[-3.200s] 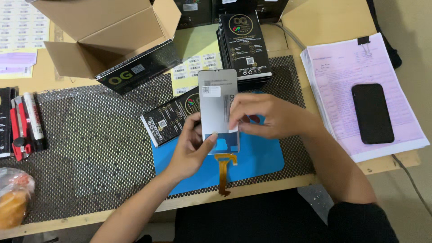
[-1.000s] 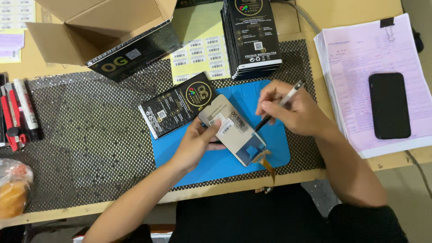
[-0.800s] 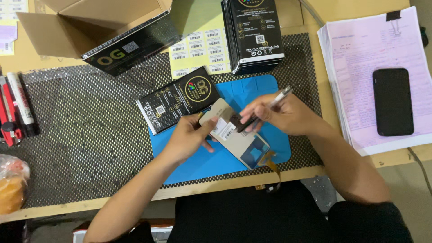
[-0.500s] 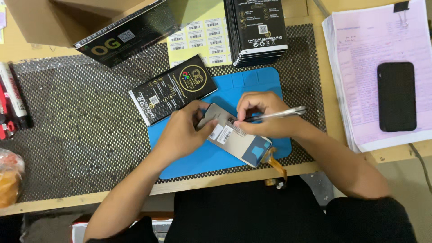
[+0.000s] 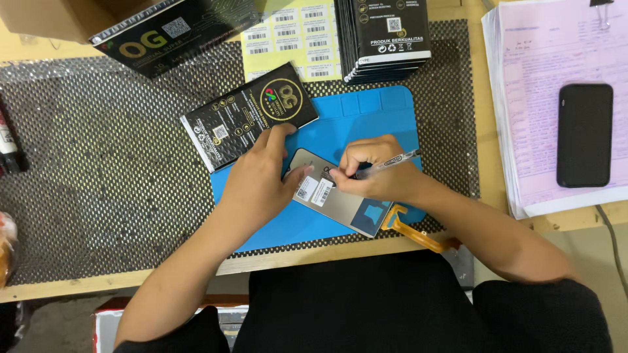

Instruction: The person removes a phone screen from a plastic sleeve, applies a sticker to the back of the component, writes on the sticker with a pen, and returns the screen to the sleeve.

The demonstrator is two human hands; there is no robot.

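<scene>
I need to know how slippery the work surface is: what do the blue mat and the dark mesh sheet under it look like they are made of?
The blue mat looks like silicone or soft rubber: matte, with moulded compartments along its top edge. The dark mesh sheet looks like foam-coated anti-slip netting, with an open grid and small shiny glints. Both look grippy, though I cannot be sure. The grey screen panel lies on the mat under the left hand.

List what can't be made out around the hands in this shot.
- Head view: the silver pen's tip, hidden under the right hand.
- The grey rectangular screen panel's upper left corner, covered by the left hand.
- The orange flex ribbon's end, past the table edge.
- The panel's white stickers: print too small.
</scene>
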